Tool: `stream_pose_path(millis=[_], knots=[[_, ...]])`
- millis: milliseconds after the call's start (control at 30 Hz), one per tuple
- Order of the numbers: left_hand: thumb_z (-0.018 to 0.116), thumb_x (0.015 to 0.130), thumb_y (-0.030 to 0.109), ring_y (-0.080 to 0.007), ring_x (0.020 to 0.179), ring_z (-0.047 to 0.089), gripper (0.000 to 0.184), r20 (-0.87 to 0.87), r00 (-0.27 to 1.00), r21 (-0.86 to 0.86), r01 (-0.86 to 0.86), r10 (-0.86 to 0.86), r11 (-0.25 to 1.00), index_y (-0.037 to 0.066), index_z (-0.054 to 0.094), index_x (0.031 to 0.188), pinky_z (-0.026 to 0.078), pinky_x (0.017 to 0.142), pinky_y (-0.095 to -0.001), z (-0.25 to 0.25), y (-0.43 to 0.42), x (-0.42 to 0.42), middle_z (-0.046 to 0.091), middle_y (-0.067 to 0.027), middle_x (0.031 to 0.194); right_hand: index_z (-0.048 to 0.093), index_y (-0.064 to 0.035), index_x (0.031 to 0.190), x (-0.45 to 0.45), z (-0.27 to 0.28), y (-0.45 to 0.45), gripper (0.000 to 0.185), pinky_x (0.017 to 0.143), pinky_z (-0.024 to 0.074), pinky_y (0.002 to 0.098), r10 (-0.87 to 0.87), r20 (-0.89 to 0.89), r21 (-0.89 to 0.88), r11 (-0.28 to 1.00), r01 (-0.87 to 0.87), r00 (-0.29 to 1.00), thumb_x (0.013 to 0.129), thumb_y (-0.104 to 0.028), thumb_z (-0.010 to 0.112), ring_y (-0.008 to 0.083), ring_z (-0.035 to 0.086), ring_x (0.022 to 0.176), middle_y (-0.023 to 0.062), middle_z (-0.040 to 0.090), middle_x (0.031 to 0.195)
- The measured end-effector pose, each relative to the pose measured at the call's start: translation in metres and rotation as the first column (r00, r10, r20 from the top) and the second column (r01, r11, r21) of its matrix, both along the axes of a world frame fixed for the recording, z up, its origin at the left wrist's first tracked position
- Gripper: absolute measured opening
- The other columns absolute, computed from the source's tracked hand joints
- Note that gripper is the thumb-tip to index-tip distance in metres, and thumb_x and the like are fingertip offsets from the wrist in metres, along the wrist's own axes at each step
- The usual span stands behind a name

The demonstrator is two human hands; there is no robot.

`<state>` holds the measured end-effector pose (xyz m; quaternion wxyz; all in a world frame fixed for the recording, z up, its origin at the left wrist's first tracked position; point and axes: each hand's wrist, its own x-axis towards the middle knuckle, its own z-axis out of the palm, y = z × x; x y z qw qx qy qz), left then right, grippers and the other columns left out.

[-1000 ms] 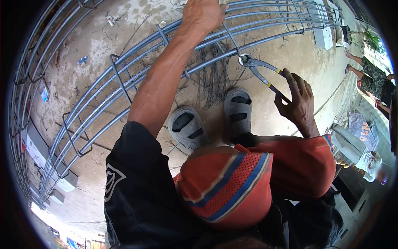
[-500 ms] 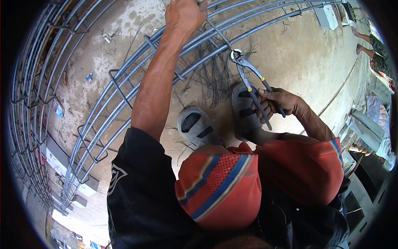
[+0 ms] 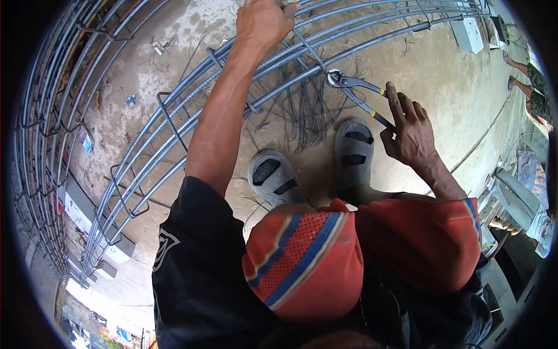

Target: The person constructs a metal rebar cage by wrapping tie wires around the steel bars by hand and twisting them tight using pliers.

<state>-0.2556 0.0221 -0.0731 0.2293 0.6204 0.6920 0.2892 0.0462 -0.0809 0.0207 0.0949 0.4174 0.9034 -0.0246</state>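
At the top, my left hand point(image 3: 264, 22) is closed over the bars of a rebar cage point(image 3: 349, 36); its fingertips are hidden underneath. My right hand point(image 3: 414, 136) holds a pair of end-cutting pincers point(image 3: 361, 96) by their dark handles, palm down, with fingers partly stretched over the handles. The round jaws of the pincers sit at the near bar, where a bent stirrup point(image 3: 308, 47) meets it. Whether the jaws bite on a wire there is too small to tell. Below them, a bundle of thin tie wire point(image 3: 305, 110) lies on the ground.
Another rebar cage point(image 3: 43, 134) stands along the left side. Pale blocks point(image 3: 119, 247) lie beneath the bars at lower left, with another block point(image 3: 469, 35) at upper right. My sandalled feet point(image 3: 273, 177) are under the work. Another person's legs point(image 3: 521, 81) show at the right edge.
My right hand has moved up and right and rolled over, swinging the pincers' handles from pointing downward to pointing rightward. The jaws stay at the same bar; my left hand keeps its place.
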Motion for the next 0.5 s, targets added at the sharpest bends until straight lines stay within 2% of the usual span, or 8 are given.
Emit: stream_pose_path(millis=[33,67,133,167,200,300,467,500], knots=[[0.061,0.082,0.028,-0.0435,0.078,0.062,0.033,-0.007,1.0,-0.011,-0.001,0.0,1.0,-0.004,0.067,0.075,0.048,0.071,-0.0489,-0.002,0.001,0.0,0.062,-0.0271,0.079,0.034,-0.0009,0.141,-0.001,-0.007,0.0,0.079,0.07,0.0515,0.0415,-0.026,-0.078,-0.018,1.0,0.025,0.997,0.068,-0.016,0.059,0.032,0.06,0.077,0.0187,0.057,0.106],[0.061,0.081,0.028,-0.0438,0.079,0.062,0.033,-0.017,1.0,-0.022,-0.004,0.003,1.0,-0.004,0.068,0.076,0.048,0.072,-0.0494,-0.004,0.002,-0.001,0.062,-0.0276,0.081,0.036,0.0004,0.14,0.001,-0.01,0.001,0.077,0.07,0.0515,0.0423,-0.304,-0.147,-0.479,0.854,0.201,0.941,0.068,-0.017,0.057,0.0319,0.061,0.075,0.0201,0.059,0.105],[0.06,0.083,0.026,-0.0383,0.067,0.061,0.031,-0.067,0.998,0.072,0.017,-0.012,0.997,-0.004,0.065,0.075,0.048,0.065,-0.0441,-0.011,0.004,-0.003,0.061,-0.0221,0.069,0.04,0.0029,0.137,0.004,-0.017,0.004,0.073,0.069,0.0515,0.0438,-0.707,0.108,-0.988,0.003,0.155,0.699,0.069,-0.017,0.052,0.0317,0.062,0.071,0.0229,0.061,0.102],[0.059,0.084,0.024,-0.0356,0.062,0.06,0.031,-0.091,0.995,0.106,0.039,-0.03,0.994,-0.004,0.064,0.074,0.048,0.062,-0.0414,-0.015,0.002,-0.003,0.061,-0.0193,0.063,0.044,0.0046,0.134,0.01,-0.03,-0.005,0.071,0.066,0.0511,0.0456,-0.828,0.333,-0.813,-0.494,-0.308,0.45,0.07,-0.024,0.048,0.0324,0.062,0.067,0.0264,0.063,0.101],[0.059,0.084,0.032,-0.0367,0.068,0.062,0.034,-0.102,0.995,0.027,0.025,-0.022,0.999,-0.002,0.067,0.079,0.049,0.068,-0.042,-0.012,0.002,-0.003,0.063,-0.0198,0.068,0.043,0.0041,0.135,0.013,-0.051,-0.017,0.073,0.07,0.0506,0.0442,-0.727,0.513,-0.342,-0.66,-0.668,0.456,0.071,-0.031,0.046,0.0336,0.063,0.073,0.0263,0.062,0.105],[0.06,0.085,0.048,-0.0392,0.085,0.064,0.046,-0.127,0.991,-0.164,0.02,-0.041,0.986,0.004,0.071,0.096,0.049,0.081,-0.0449,0.005,0.001,-0.004,0.068,-0.02,0.086,0.044,0.0088,0.132,-0.001,-0.071,-0.038,0.07,0.079,0.0527,0.0456,-0.728,0.521,-0.133,-0.585,-0.8,0.446,0.074,-0.032,0.048,0.0368,0.064,0.091,0.0308,0.061,0.099],[0.061,0.085,0.051,-0.0407,0.092,0.063,0.056,-0.048,0.992,-0.323,0.098,-0.12,0.941,0.003,0.063,0.113,0.049,0.084,-0.049,0.023,-0.001,-0.004,0.067,-0.0211,0.096,0.052,0.0042,0.119,0.003,-0.05,-0.021,0.055,0.061,0.0549,0.0408,-0.762,0.497,-0.588,-0.648,-0.484,0.415,0.094,-0.044,0.04,0.0291,0.066,0.072,0.0179,0.062,0.08],[0.061,0.085,0.05,-0.0398,0.087,0.064,0.054,-0.14,0.984,-0.121,0.092,-0.109,0.988,0.002,0.064,0.109,0.049,0.082,-0.0477,0.02,-0.007,-0.004,0.066,-0.0211,0.09,0.054,0.0033,0.116,0.004,-0.051,-0.02,0.056,0.056,0.0543,0.0377,-0.752,0.486,-0.577,-0.659,-0.482,0.446,0.094,-0.047,0.039,0.0268,0.065,0.067,0.0164,0.06,0.076]])
